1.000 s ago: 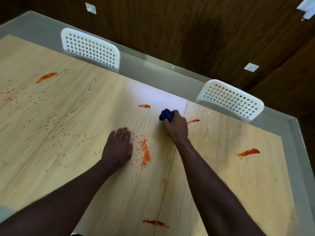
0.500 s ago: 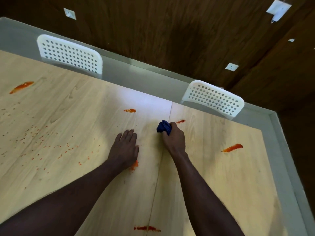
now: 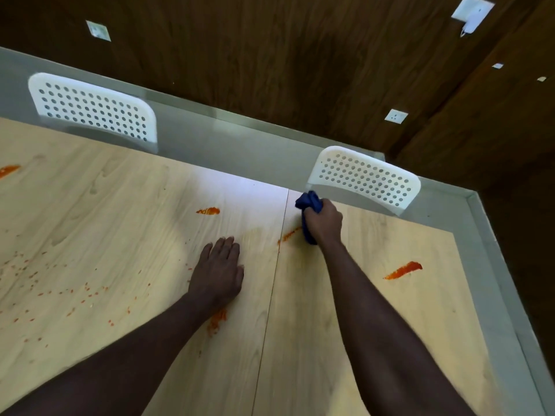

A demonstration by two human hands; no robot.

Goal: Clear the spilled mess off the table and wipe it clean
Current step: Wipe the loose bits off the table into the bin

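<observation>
My right hand [image 3: 323, 219] grips a bunched blue cloth [image 3: 309, 202] and presses it on the light wooden table [image 3: 120, 220], right beside an orange smear [image 3: 289, 234] at the table's seam. My left hand [image 3: 218, 273] lies flat on the table with straight fingers. A small heap of orange crumbs [image 3: 217, 320] shows just under its wrist. Scattered orange crumbs [image 3: 69, 291] dot the left side. More orange smears lie further out: one [image 3: 208, 211] beyond my left hand, one [image 3: 404, 270] at the right, one [image 3: 8, 170] at the far left edge.
Two white perforated chairs stand at the table's far side, one at the left [image 3: 93, 108] and one at the right [image 3: 365, 177]. A grey ledge [image 3: 492, 265] borders the table's far and right sides. Dark wood panelling with sockets rises behind.
My right hand with the cloth moved away from me along the seam to the far smear. My left hand slid right over the crumb heap, now mostly under the wrist. The view shifted right.
</observation>
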